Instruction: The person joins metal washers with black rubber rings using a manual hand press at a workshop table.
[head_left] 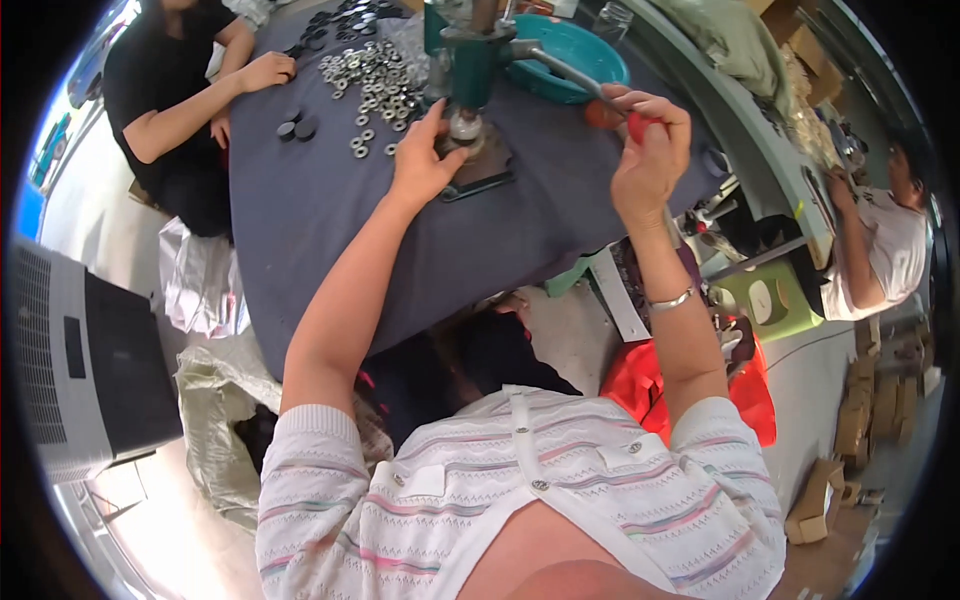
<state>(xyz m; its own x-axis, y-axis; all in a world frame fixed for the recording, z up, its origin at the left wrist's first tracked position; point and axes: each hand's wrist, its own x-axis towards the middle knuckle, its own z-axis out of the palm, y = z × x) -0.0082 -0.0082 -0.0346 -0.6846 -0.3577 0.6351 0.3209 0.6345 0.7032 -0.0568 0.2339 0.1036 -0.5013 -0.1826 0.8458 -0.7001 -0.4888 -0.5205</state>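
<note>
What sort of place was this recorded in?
Probably a small assembly workshop: a dark-green metal lever press stands on a grey cloth-covered table beside loose, silvery ring-shaped parts, with brown cardboard boxes toward the lower right.

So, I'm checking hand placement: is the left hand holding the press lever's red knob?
No, the right hand holds the red knob, while the left hand is low beside the green press.

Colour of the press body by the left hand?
Dark teal-green press, best in the head view.
</note>
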